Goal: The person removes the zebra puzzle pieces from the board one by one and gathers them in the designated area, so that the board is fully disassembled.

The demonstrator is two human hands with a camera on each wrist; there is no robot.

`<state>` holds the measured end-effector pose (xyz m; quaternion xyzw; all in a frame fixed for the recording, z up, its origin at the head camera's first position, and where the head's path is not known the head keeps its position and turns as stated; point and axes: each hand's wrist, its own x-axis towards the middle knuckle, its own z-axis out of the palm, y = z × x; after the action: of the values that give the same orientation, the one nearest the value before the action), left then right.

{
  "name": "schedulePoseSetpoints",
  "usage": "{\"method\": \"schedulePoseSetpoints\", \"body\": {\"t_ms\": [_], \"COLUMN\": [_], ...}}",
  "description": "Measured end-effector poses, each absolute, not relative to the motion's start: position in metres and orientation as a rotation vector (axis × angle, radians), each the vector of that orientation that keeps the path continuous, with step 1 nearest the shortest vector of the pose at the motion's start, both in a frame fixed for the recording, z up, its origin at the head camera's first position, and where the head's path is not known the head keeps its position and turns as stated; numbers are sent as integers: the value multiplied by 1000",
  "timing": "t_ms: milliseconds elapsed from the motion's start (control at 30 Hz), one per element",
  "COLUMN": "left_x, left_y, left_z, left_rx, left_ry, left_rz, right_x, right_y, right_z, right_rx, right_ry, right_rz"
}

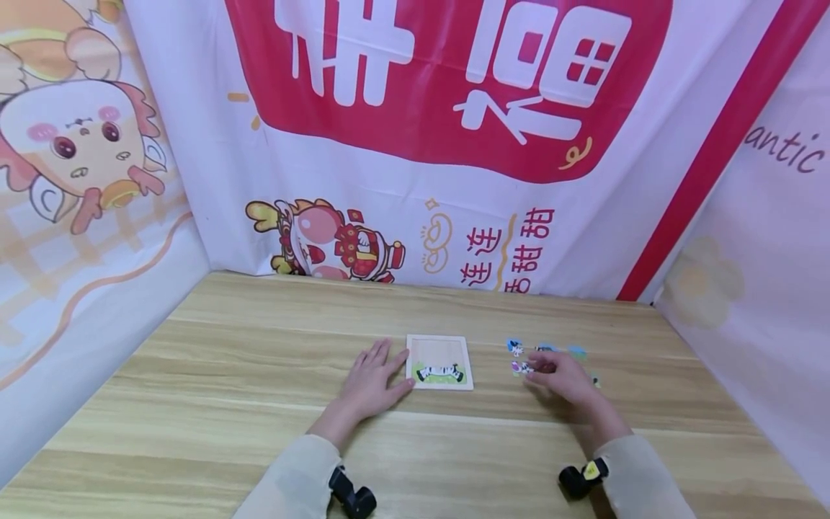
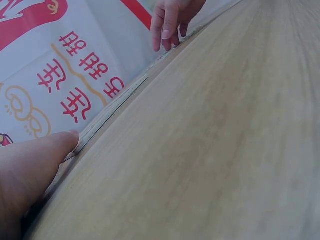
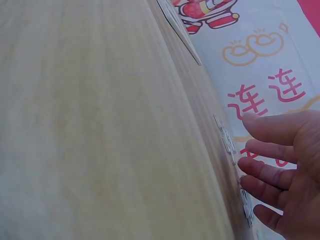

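Observation:
A shallow wooden puzzle board (image 1: 441, 351) lies flat on the table, with a zebra-body piece (image 1: 441, 373) along its near side. My left hand (image 1: 371, 382) rests palm down at the board's left edge, fingers spread, its thumb near the lower corner. In the left wrist view the thumb (image 2: 42, 160) touches the board's edge (image 2: 110, 112). Right of the board, my right hand (image 1: 563, 375) hovers over loose puzzle pieces (image 1: 515, 347), its fingertips close to a purple-and-white piece (image 1: 519, 367). The right wrist view shows its fingers (image 3: 267, 172) loosely bent and apart, holding nothing.
More loose pieces, one of them blue-green (image 1: 576, 351), lie beyond and beside the right hand. The wooden table (image 1: 259, 346) meets a printed cloth backdrop (image 1: 428, 151) at its far edge, and cloth walls stand on both sides.

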<state>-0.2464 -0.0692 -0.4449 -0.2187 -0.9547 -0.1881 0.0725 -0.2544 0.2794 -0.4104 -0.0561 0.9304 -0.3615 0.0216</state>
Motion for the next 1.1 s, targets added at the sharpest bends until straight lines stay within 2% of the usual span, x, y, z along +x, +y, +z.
{"method": "schedulePoseSetpoints", "body": {"t_ms": [167, 467, 833, 1100], "left_x": [-241, -227, -223, -221], "left_y": [-64, -43, -38, -34], "left_z": [-441, -435, -439, -441], "left_rx": [-747, -977, -1031, -1057], "left_ry": [-2812, -2775, -2775, -2793], "left_rz": [-630, -661, -603, -559], "right_x": [-250, -244, -249, -248], "right_y": [271, 228, 192, 182], "right_z": [-403, -400, -421, -432], "right_rx": [-182, -377, -616, -567], "right_ry": [2905, 2849, 2653, 2737], "right_rz": [-1132, -1278, -1510, -1443]}}
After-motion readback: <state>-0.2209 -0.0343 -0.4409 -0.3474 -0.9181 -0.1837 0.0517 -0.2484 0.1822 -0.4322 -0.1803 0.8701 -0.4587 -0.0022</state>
